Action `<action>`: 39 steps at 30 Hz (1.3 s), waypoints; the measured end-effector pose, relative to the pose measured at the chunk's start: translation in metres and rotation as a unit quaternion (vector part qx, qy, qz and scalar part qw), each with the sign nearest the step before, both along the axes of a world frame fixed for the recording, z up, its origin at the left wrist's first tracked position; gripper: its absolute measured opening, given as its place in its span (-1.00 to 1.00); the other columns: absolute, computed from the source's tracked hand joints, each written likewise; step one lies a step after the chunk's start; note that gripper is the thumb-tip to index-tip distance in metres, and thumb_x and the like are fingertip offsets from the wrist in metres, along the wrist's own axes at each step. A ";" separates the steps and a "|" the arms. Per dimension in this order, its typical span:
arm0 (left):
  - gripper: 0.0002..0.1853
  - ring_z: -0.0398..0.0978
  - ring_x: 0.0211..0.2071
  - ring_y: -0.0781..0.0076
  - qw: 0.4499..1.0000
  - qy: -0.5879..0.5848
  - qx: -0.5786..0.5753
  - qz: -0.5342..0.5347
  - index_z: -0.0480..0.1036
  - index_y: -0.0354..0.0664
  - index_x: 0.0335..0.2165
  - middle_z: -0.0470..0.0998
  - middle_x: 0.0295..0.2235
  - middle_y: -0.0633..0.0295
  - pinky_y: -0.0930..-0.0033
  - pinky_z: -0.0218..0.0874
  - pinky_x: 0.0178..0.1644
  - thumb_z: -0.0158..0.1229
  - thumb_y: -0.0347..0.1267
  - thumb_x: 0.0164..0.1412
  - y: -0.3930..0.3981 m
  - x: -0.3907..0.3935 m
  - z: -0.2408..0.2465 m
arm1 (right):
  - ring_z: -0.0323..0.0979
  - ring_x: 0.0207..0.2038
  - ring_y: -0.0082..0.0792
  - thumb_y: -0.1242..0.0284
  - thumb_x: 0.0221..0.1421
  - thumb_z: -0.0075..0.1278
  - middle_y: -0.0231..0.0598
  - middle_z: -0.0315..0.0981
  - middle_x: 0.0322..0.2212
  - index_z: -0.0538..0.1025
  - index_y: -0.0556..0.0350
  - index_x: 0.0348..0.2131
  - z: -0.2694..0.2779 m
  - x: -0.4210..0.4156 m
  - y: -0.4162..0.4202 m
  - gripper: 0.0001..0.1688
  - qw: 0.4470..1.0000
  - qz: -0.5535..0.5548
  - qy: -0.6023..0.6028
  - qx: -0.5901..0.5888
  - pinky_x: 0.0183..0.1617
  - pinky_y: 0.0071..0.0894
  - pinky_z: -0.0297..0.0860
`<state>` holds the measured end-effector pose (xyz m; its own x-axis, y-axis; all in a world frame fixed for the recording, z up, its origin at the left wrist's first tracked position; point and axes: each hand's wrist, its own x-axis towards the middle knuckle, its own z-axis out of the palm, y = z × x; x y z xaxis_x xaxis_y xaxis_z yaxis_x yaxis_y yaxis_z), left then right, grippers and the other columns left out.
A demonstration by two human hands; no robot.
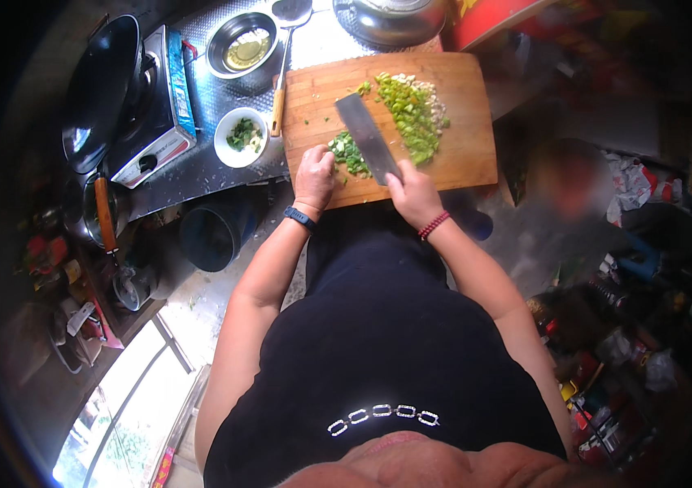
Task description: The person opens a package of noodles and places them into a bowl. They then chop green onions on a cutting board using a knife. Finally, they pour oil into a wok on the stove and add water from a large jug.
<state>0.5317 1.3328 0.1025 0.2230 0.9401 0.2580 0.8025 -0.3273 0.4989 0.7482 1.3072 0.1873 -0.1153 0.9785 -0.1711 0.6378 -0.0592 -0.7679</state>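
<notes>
My right hand (pixel 416 195) grips the handle end of a wide-bladed cleaver (pixel 367 137), which slants up and left across a wooden cutting board (pixel 468 146). Beside the blade's left edge lies a small heap of chopped green onion (pixel 349 152). My left hand (pixel 314 177) rests at the board's near left part with its fingers curled, close to that heap; whether anything is inside the fingers is hidden. To the right of the blade, a longer pile of chopped light-green vegetable (pixel 410 119) runs along the board, with pale chopped bits (pixel 434 100) along its right side.
Left of the board are a white bowl (pixel 224 146) of chopped greens and pale pieces, a spatula (pixel 278 104) and a metal bowl (pixel 214 55) of yellowish liquid. A wok (pixel 102 91) sits tilted by a portable gas stove (pixel 159 152). A metal basin (pixel 388 30) stands behind the board.
</notes>
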 end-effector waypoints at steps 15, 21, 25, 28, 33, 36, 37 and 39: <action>-0.57 0.00 0.21 0.03 0.970 0.142 -0.050 -0.191 0.36 -0.16 -0.19 0.11 0.17 0.00 -0.03 -0.13 0.22 0.21 -0.19 -0.01 0.019 0.054 0.025 | 0.31 -0.71 -0.42 0.26 0.19 -0.08 -0.32 0.26 -0.68 0.29 0.05 -0.39 -0.075 0.146 0.012 -0.74 0.863 -0.376 0.267 -0.206 -0.66 -0.39 0.33; -0.63 0.11 0.15 -0.07 0.985 0.109 -0.037 -0.128 0.37 -0.21 -0.26 0.20 0.10 -0.08 -0.07 -0.01 0.13 0.21 -0.27 -0.05 0.000 0.017 0.017 | 0.45 -0.28 0.14 0.04 0.08 -0.12 0.29 0.44 -0.40 0.50 0.41 -0.38 -0.086 0.150 0.017 -0.36 0.961 -0.191 -0.172 -0.101 -0.14 -0.04 0.35; -0.68 0.17 0.11 -0.10 0.997 0.055 -0.008 -0.060 0.36 -0.24 -0.29 0.23 0.06 -0.11 0.04 0.08 0.10 0.20 -0.35 -0.05 -0.027 -0.014 0.039 | 0.40 -0.15 0.22 0.02 0.09 -0.20 0.36 0.42 -0.32 0.53 0.41 -0.32 -0.069 0.145 0.024 -0.31 0.942 -0.158 -0.252 -0.156 -0.02 -0.03 0.29; -0.71 0.18 0.09 -0.11 0.999 0.041 -0.007 -0.007 0.35 -0.25 -0.31 0.25 0.05 -0.10 0.07 0.09 0.12 0.19 -0.38 -0.04 -0.055 -0.037 0.043 | 0.42 -0.16 0.17 0.04 0.10 -0.18 0.28 0.44 -0.28 0.53 0.36 -0.31 -0.039 0.129 0.026 -0.35 0.918 -0.129 -0.325 -0.187 -0.06 0.00 0.32; -0.77 0.22 0.05 -0.13 0.995 0.028 -0.036 0.083 0.34 -0.31 -0.38 0.26 0.01 -0.13 0.08 0.09 0.14 0.17 -0.44 -0.04 -0.104 -0.070 0.053 | 0.44 -0.19 0.14 0.05 0.12 -0.19 0.19 0.48 -0.30 0.53 0.28 -0.33 -0.045 0.138 0.026 -0.40 0.917 -0.107 -0.332 -0.191 -0.09 -0.01 0.34; -0.73 0.22 0.04 -0.12 0.990 0.040 -0.046 0.129 0.33 -0.31 -0.36 0.28 -0.02 -0.11 0.09 0.10 0.13 0.20 -0.45 -0.08 -0.129 -0.088 0.052 | 0.45 -0.23 0.14 0.07 0.12 -0.16 0.17 0.49 -0.36 0.53 0.25 -0.39 -0.040 0.136 0.029 -0.45 0.922 -0.126 -0.337 -0.145 -0.14 0.01 0.36; -0.73 0.22 0.04 -0.08 0.987 0.050 -0.054 0.146 0.34 -0.29 -0.36 0.29 -0.02 -0.09 0.11 0.10 0.12 0.19 -0.44 -0.09 -0.137 -0.092 0.050 | 0.45 -0.30 0.13 0.12 0.10 -0.11 0.15 0.48 -0.43 0.49 0.23 -0.48 -0.032 0.131 0.028 -0.52 0.934 -0.137 -0.319 -0.086 -0.22 0.02 0.36; -0.72 0.22 0.04 -0.08 0.982 0.068 -0.058 0.166 0.35 -0.28 -0.35 0.28 -0.03 -0.09 0.11 0.11 0.12 0.20 -0.44 -0.11 -0.151 -0.102 0.046 | 0.45 -0.34 0.13 0.17 0.09 -0.07 0.17 0.46 -0.49 0.46 0.26 -0.51 -0.034 0.123 0.034 -0.55 0.958 -0.141 -0.249 -0.031 -0.26 -0.02 0.35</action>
